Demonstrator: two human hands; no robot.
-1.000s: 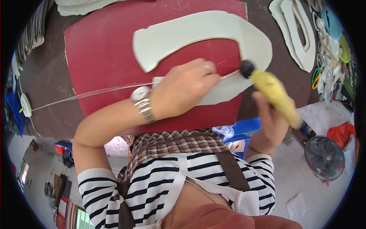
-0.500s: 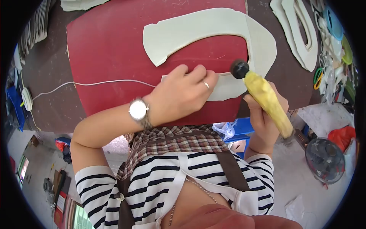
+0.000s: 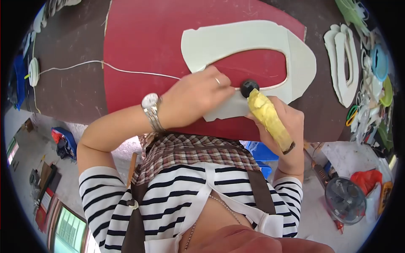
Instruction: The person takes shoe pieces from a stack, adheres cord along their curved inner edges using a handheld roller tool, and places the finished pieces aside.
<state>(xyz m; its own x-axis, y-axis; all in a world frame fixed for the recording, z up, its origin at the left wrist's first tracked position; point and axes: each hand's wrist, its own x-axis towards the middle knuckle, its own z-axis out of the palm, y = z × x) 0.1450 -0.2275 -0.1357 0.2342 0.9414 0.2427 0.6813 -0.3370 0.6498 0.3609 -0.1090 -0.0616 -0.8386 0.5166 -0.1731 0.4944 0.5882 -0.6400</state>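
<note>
Seen at a dark brown tabletop point(image 3: 71, 95), a person in a black-and-white striped shirt point(image 3: 168, 198) and a brown checked apron point(image 3: 198, 152) works over an off-white, U-shaped flat piece point(image 3: 253, 34), which lies on a broad red sheet point(image 3: 143, 33) and reaches past the sheet's right edge. The left hand point(image 3: 196, 99), with a silver metal wristwatch point(image 3: 151, 110) at its wrist, has its fingers drawn narrow on the inner edge of the piece's nearer arm; we cannot tell whether they also pinch the thin white cord point(image 3: 126, 71) leading from a round white spool point(image 3: 33, 71) near the tabletop's left edge. The right hand point(image 3: 292, 120) wraps around a yellow-handled hammer point(image 3: 268, 114), its round black head at the same inner edge, just beside the left fingertips; whether it touches, we cannot tell. Toward the tabletop's right edge we see off-white looped flat pieces point(image 3: 346, 96) lying together and, nearer the person, orange-and-green scissor handles point(image 3: 352, 112).
</note>
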